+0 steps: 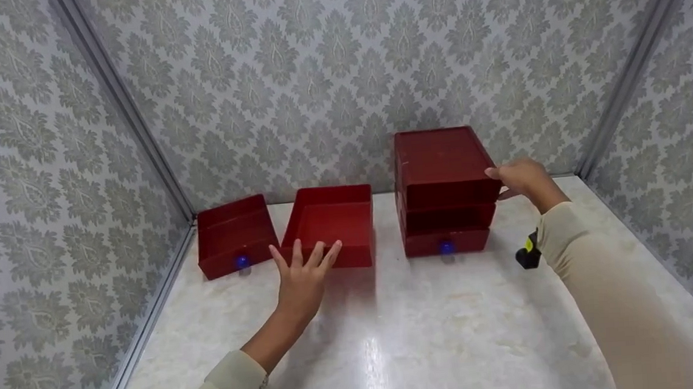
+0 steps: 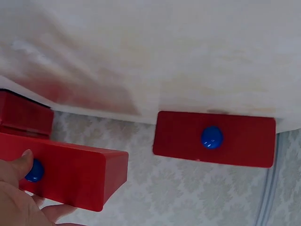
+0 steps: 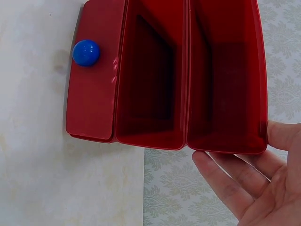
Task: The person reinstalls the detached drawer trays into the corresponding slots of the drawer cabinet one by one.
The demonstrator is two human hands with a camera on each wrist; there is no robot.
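Observation:
My left hand (image 1: 301, 286) holds a red drawer (image 1: 360, 254) by its front wall. Its fingers reach over the rim, and the thumb lies beside the blue knob (image 2: 34, 170) in the left wrist view. The drawer looks raised off the table, with a shadow under it. My right hand (image 1: 525, 181) grips the top right edge of a red drawer cabinet (image 1: 441, 154), thumb on top and fingers along the side. The cabinet's upper two slots are open and empty. A drawer with a blue knob (image 3: 86, 52) fills its bottom slot.
Another red drawer (image 1: 234, 242) with a blue knob rests on the white table (image 1: 441, 328) at the left. Beside my right sleeve is a black object (image 1: 529, 256) with a yellow patch, partly hidden. Patterned walls (image 1: 338, 73) enclose the table.

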